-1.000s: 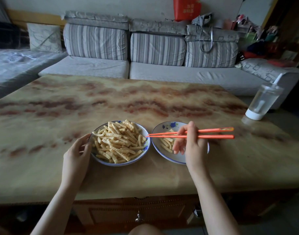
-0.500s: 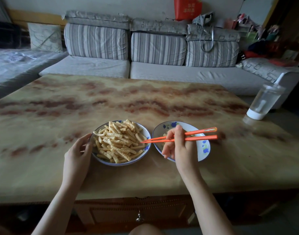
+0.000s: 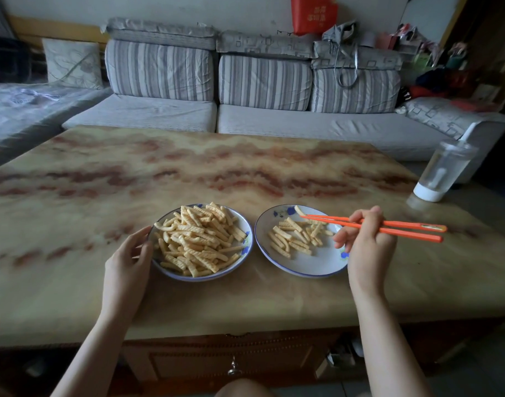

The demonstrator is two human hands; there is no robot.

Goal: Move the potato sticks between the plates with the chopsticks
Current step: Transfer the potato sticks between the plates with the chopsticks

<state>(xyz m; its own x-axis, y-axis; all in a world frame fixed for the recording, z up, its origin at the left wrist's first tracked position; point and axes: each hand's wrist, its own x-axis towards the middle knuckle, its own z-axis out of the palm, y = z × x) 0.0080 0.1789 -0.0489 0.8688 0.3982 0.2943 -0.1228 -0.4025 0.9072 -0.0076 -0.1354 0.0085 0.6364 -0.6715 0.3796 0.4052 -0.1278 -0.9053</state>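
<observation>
Two white plates with blue rims sit side by side near the table's front edge. The left plate (image 3: 247, 233) is heaped with ridged potato sticks (image 3: 199, 239). The right plate (image 3: 311, 266) holds a smaller scatter of sticks (image 3: 295, 234). My right hand (image 3: 365, 239) grips a pair of orange chopsticks (image 3: 345, 222) over the right plate's right side. Their tips pinch one potato stick (image 3: 299, 210) above that plate's far rim. My left hand (image 3: 128, 262) rests at the left plate's left rim, fingers curled round it.
A clear drinking bottle with a white base (image 3: 443, 173) stands at the table's right edge. The marbled table (image 3: 188, 173) stretches away toward a grey striped sofa (image 3: 262, 81). A drawer with a metal knob (image 3: 233, 369) is below the front edge.
My right hand has swung from the left plate's edge to the right, carrying the chopsticks over the right plate with one stick in their tips. The left hand has stayed at the left plate.
</observation>
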